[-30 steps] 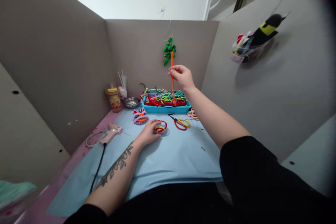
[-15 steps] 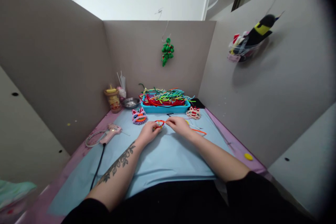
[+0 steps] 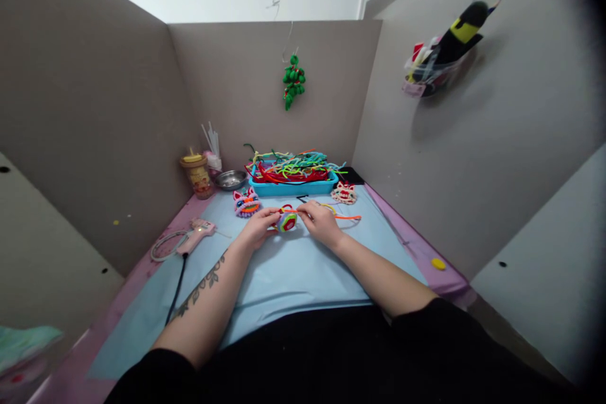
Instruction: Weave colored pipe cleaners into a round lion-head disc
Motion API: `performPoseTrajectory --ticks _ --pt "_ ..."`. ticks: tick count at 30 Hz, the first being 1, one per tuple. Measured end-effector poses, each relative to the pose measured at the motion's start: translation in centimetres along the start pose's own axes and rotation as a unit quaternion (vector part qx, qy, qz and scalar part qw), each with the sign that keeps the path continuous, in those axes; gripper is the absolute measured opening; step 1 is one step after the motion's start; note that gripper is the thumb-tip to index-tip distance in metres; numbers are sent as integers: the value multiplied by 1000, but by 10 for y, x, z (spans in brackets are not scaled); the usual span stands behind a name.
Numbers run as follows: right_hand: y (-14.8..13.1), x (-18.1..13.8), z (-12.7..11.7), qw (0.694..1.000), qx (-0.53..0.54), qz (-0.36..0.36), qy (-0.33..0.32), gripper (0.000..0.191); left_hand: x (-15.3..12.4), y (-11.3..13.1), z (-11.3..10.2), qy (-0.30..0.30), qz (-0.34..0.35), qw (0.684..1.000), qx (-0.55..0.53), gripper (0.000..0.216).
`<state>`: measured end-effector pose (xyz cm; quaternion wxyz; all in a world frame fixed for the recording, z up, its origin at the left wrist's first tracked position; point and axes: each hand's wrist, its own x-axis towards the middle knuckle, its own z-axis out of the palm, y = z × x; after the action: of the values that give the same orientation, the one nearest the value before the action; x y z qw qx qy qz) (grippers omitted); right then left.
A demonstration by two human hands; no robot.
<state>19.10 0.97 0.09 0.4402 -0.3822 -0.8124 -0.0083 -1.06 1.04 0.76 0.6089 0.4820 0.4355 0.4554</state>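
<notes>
My left hand (image 3: 262, 227) is closed around the side of a round pipe-cleaner piece (image 3: 286, 222) with green, purple, white and red rings. An orange pipe cleaner runs along the piece's top edge to my right hand (image 3: 322, 223), whose thumb and finger pinch it. Beyond that hand an orange length (image 3: 349, 218) sticks out to the right; whether it is the same strand is hidden. Behind my left hand sits a lilac pipe-cleaner animal head (image 3: 247, 203), and a cream and red one (image 3: 344, 193) lies past my right hand.
A blue tray (image 3: 293, 189) heaped with pipe cleaners stands at the back, beside a metal bowl (image 3: 230, 180) and a lidded cup (image 3: 199, 177). At left lies a pink glue gun (image 3: 195, 237) with its cord. A yellow disc (image 3: 438, 264) rests at right. Grey panels enclose three sides.
The round piece has turned in my left hand, so its ringed face now shows. My right hand keeps its pinch on the orange strand. The whole view has shifted slightly.
</notes>
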Motion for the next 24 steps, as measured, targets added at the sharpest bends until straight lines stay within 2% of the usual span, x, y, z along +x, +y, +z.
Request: performPoseTrajectory --ticks 8,16,24 --pt "-9 -4 -3 998 -50 -29 -13 19 1 -2 -1 -23 30 998 49 40" --pt "-5 -2 -4 996 -80 -48 -2 20 9 -10 -5 -63 81 992 68 39" --pt "-1 -4 0 995 -77 -62 -27 20 7 -6 -4 -54 81 993 71 39"
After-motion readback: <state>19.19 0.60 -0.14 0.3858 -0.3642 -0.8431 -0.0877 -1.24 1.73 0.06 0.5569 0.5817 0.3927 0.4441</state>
